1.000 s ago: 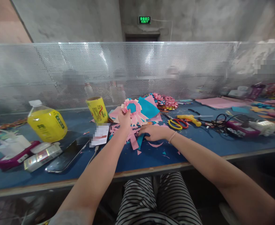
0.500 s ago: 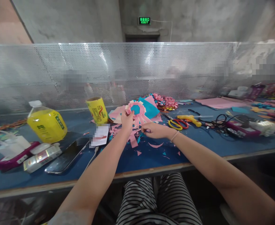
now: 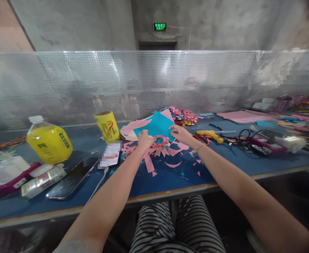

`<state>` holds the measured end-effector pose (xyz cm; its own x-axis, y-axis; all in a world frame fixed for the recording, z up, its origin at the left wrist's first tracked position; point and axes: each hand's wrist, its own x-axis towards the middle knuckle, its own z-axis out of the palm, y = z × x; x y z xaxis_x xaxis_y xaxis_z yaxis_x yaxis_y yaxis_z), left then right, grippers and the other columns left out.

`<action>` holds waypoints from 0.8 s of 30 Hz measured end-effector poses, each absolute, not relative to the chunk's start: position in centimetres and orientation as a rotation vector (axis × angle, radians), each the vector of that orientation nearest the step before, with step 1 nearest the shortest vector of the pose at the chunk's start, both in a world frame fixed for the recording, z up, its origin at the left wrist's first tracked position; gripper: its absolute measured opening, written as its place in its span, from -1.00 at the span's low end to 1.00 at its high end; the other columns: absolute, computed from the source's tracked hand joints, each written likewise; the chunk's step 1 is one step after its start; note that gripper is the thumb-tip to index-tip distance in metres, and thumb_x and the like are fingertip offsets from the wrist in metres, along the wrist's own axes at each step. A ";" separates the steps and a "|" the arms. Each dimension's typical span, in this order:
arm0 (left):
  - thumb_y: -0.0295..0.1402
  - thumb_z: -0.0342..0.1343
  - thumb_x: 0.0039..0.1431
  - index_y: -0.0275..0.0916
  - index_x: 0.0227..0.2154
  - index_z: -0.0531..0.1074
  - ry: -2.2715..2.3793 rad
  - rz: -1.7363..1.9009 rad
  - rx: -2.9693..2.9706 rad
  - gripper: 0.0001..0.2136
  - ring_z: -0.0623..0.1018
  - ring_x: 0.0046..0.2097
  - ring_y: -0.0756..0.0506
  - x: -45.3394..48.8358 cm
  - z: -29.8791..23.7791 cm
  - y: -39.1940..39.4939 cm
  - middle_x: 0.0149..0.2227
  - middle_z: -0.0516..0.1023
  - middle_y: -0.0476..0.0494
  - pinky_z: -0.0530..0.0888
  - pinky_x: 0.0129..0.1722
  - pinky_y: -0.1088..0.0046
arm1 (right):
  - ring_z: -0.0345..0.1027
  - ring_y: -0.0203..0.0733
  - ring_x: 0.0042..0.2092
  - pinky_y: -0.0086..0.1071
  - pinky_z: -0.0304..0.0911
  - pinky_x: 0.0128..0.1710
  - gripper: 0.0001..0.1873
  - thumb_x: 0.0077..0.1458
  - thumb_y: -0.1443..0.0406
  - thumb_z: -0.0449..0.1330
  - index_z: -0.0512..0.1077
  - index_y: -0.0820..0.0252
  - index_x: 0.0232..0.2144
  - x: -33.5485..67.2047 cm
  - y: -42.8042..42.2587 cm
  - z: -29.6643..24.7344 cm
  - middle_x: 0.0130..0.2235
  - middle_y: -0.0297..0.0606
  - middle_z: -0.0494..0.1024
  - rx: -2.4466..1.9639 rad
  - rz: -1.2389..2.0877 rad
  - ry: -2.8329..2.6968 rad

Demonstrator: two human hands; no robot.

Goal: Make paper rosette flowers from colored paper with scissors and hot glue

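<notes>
Over the blue worktop (image 3: 149,184), before a screen (image 3: 154,84), the rosette (image 3: 161,144) is pointed tails (image 3: 160,151) nearward; grip of both hands (image 3: 146,141) cannot be told.

Pink rosette (image 3: 161,144), perhaps blue-centred, striped trousers (image 3: 199,225)

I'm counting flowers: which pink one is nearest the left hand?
The flower with blue showing in its centre, beside the left hand; the other pink flowers lie heaped near the perforated partition.

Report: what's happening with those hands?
Left grip at pink paper flower. Right grip by right edge of blue sheet. Both holds unclear. Paper scraps lie around flower.
</notes>
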<state>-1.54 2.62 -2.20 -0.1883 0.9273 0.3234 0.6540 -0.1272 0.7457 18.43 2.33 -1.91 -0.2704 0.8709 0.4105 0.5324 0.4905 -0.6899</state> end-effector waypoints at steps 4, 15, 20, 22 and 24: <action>-0.37 0.21 -0.13 -0.28 -0.29 0.37 1.630 1.258 1.993 -0.72 0.43 -0.03 -0.18 -0.8 -1.3 1.8 -0.13 0.47 -0.26 0.33 -0.04 0.31 | 0.26 -0.37 -0.56 -0.48 0.22 -0.54 -0.81 -0.10 0.41 0.03 0.20 0.16 -0.34 18.1 2.5 -2.1 -0.53 -0.45 0.37 -1.175 0.571 -1.933; -0.49 0.15 -0.19 -0.25 -0.56 0.40 1.096 1.286 1.796 -0.94 0.44 -0.41 -0.02 0.5 -1.4 1.2 -0.51 0.45 -0.03 0.38 -0.33 0.44 | 0.36 -0.35 -0.49 -0.42 0.34 -0.42 -0.89 -0.10 0.44 0.05 0.19 0.18 -0.46 16.6 1.0 -1.7 -0.52 -0.46 0.36 -1.006 1.046 -1.933; -0.56 0.14 -0.18 -0.26 -0.49 0.33 1.184 1.363 1.650 -0.85 0.43 -0.46 0.02 0.3 -0.6 0.5 -0.51 0.38 0.01 0.40 -0.38 0.46 | 0.38 -0.25 -0.35 -0.39 0.29 -0.32 -0.93 -0.09 0.36 0.10 0.25 0.20 -0.46 18.2 2.1 -1.3 -0.42 -0.29 0.48 -1.223 0.521 -2.087; -0.56 0.13 -0.15 -0.25 -0.39 0.28 1.185 1.370 1.560 -0.78 0.40 -0.52 0.05 0.4 -0.5 0.3 -0.52 0.33 0.06 0.39 -0.45 0.48 | 0.38 -0.17 -0.29 -0.36 0.26 -0.26 -0.91 -0.06 0.32 0.11 0.30 0.24 -0.43 20.6 2.8 -0.8 -0.37 -0.19 0.50 -1.455 0.173 -2.032; -0.57 0.13 -0.13 -0.24 -0.31 0.23 1.189 1.392 1.492 -0.71 0.38 -0.56 0.06 0.4 -0.5 0.3 -0.52 0.31 0.09 0.38 -0.50 0.50 | 0.39 -0.08 -0.20 -0.34 0.24 -0.21 -0.83 -0.05 0.32 0.09 0.36 0.29 -0.35 23.7 3.4 -0.5 -0.30 -0.04 0.50 -1.741 0.026 -1.871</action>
<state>0.42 0.28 -0.50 -0.0282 0.9586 0.2833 0.1295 -0.2775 0.9520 23.70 3.37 -0.54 0.0172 0.9200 0.3916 0.9086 0.1491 -0.3901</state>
